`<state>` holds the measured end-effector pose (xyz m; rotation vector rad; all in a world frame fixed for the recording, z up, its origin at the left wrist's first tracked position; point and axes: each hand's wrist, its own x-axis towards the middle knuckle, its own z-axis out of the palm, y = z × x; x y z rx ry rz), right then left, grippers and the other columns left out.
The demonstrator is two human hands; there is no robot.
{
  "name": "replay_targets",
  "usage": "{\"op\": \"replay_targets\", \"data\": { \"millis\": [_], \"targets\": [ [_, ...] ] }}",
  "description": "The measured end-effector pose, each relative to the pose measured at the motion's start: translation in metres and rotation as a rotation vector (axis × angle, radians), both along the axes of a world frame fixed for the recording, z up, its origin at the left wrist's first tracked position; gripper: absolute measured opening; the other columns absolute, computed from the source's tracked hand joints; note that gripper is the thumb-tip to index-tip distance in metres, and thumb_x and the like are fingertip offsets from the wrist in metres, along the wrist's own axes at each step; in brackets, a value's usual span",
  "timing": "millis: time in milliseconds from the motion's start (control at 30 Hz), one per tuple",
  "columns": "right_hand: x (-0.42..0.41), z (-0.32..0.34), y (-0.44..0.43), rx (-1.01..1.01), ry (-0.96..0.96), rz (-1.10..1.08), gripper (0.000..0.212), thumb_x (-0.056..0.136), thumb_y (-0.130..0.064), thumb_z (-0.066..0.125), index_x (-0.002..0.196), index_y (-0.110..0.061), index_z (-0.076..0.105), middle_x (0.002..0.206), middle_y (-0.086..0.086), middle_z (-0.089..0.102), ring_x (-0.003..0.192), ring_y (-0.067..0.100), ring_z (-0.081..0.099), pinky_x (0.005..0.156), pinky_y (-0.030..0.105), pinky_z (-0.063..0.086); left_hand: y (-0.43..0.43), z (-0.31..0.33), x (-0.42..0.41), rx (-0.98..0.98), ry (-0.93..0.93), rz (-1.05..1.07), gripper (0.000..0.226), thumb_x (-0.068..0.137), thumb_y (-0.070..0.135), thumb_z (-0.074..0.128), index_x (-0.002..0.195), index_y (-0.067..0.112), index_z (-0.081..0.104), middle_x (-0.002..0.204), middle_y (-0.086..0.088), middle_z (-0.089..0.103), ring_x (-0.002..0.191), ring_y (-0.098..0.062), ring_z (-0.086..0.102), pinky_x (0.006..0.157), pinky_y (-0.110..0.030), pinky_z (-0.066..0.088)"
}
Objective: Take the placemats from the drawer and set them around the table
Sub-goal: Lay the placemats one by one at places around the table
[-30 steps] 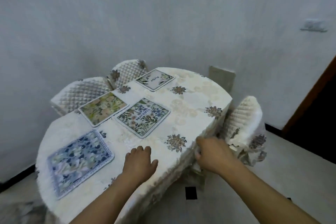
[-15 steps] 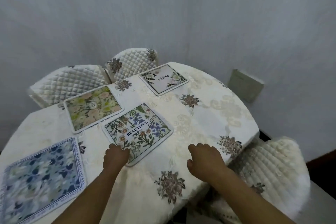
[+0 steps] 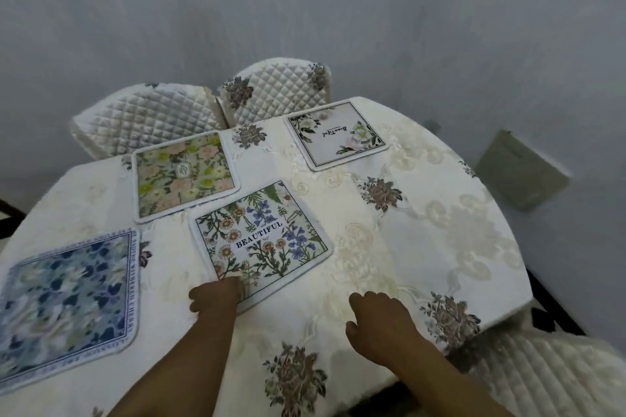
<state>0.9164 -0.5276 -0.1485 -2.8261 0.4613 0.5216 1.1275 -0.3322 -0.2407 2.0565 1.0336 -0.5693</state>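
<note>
Several floral placemats lie on the round table (image 3: pixel 440 247) with its cream embroidered cloth. The "BEAUTIFUL" placemat (image 3: pixel 261 240) sits near the middle, and my left hand (image 3: pixel 216 294) pinches its near corner. A green and pink placemat (image 3: pixel 184 176) lies behind it on the left. A white placemat with script (image 3: pixel 335 135) is at the far edge. A blue floral placemat (image 3: pixel 64 301) lies at the near left. My right hand (image 3: pixel 379 325) rests on the cloth to the right, fingers loosely curled, holding nothing.
Two quilted chair backs (image 3: pixel 149 115) (image 3: pixel 281 88) stand against the far side of the table by the grey wall. Another quilted chair (image 3: pixel 548 376) is at the near right. A grey-green box (image 3: pixel 521 169) sits on the floor at the right.
My left hand moved forward from the bare cloth to the near corner of the "BEAUTIFUL" placemat and took hold of it. My right hand left the table's edge and came onto the cloth.
</note>
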Motion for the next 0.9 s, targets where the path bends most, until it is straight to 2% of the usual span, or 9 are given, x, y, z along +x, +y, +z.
{"op": "replay_targets", "data": {
  "millis": [133,233,333,467,600,667,767,833,900],
  "targets": [
    [-0.016,-0.011,-0.030,0.070,-0.020,0.051,0.017,0.094,-0.037,0.043,0.094,-0.020,0.043,0.097,0.005,0.054,0.099,0.026,0.056,0.069,0.032,0.029,-0.016,0.010,-0.025,-0.067,-0.146,-0.137,0.048,0.078,0.012,0.075,0.116,-0.011,0.057,0.118,-0.025,0.063,0.106,-0.039,0.061,0.083,-0.041,0.053],
    [-0.034,-0.008,-0.061,0.153,-0.045,0.048,0.021,0.093,-0.039,0.045,0.091,-0.020,0.040,0.090,0.000,0.046,0.097,0.025,0.057,0.068,0.032,0.034,-0.029,0.029,-0.050,-0.072,-0.311,-0.217,0.032,0.089,0.020,0.060,0.106,-0.006,0.065,0.105,-0.027,0.068,0.091,-0.040,0.065,0.079,-0.047,0.055],
    [-0.043,-0.001,-0.094,0.245,-0.100,-0.038,0.029,0.093,-0.042,0.049,0.102,-0.015,0.054,0.098,0.004,0.059,0.096,0.024,0.057,0.072,0.032,0.041,-0.052,0.068,-0.089,-0.264,-0.430,-0.093,0.025,0.095,0.012,0.048,0.109,-0.005,0.058,0.088,-0.019,0.065,0.070,-0.032,0.060,0.060,-0.039,0.049],
    [-0.032,-0.001,-0.135,0.545,-0.191,-0.360,0.034,0.088,-0.050,0.056,0.096,-0.017,0.056,0.096,0.004,0.064,0.091,0.024,0.060,0.075,0.031,0.045,-0.077,0.118,-0.147,-0.596,-0.443,-0.037,0.020,0.098,0.005,0.045,0.114,0.002,0.056,0.099,-0.016,0.067,0.083,-0.026,0.064,0.065,-0.034,0.052],
    [-0.016,-0.010,-0.153,1.179,0.036,-0.826,0.050,0.086,-0.059,0.059,0.106,-0.014,0.053,0.109,0.014,0.054,0.083,0.031,0.061,0.072,0.036,0.054,-0.074,0.136,-0.183,-0.833,-0.420,-0.067,0.027,0.103,0.012,0.039,0.123,0.004,0.056,0.117,-0.019,0.068,0.105,-0.034,0.066,0.076,-0.041,0.057],
    [-0.020,-0.016,-0.149,1.212,0.189,-0.820,0.055,0.085,-0.060,0.060,0.113,-0.014,0.054,0.114,0.013,0.055,0.079,0.030,0.060,0.065,0.033,0.053,-0.069,0.142,-0.200,-0.942,-0.413,-0.026,0.028,0.103,0.013,0.039,0.122,0.004,0.057,0.118,-0.020,0.067,0.106,-0.033,0.066,0.078,-0.041,0.059],
    [-0.028,-0.028,-0.136,1.222,0.264,-0.754,0.043,0.089,-0.050,0.061,0.096,-0.008,0.065,0.076,0.013,0.069,0.063,0.026,0.060,0.056,0.028,0.048,-0.058,0.137,-0.219,-1.003,-0.391,-0.013,0.028,0.102,0.012,0.039,0.124,0.006,0.057,0.120,-0.020,0.067,0.108,-0.035,0.064,0.079,-0.042,0.060],
    [-0.032,-0.038,-0.130,1.190,0.176,-0.814,0.032,0.089,-0.033,0.066,0.093,-0.001,0.065,0.065,0.013,0.069,0.061,0.026,0.062,0.058,0.028,0.048,-0.048,0.130,-0.225,-0.923,-0.366,-0.063,0.027,0.102,0.011,0.040,0.122,0.007,0.057,0.119,-0.020,0.068,0.110,-0.038,0.063,0.086,-0.048,0.057],
    [-0.034,-0.048,-0.131,1.055,0.003,-0.828,0.025,0.089,-0.022,0.064,0.095,0.003,0.064,0.079,0.016,0.068,0.074,0.028,0.065,0.067,0.031,0.053,-0.037,0.123,-0.228,-0.669,-0.364,-0.163,0.019,0.100,0.011,0.046,0.109,0.006,0.062,0.108,-0.019,0.072,0.100,-0.037,0.068,0.084,-0.051,0.056]
  ]
}}
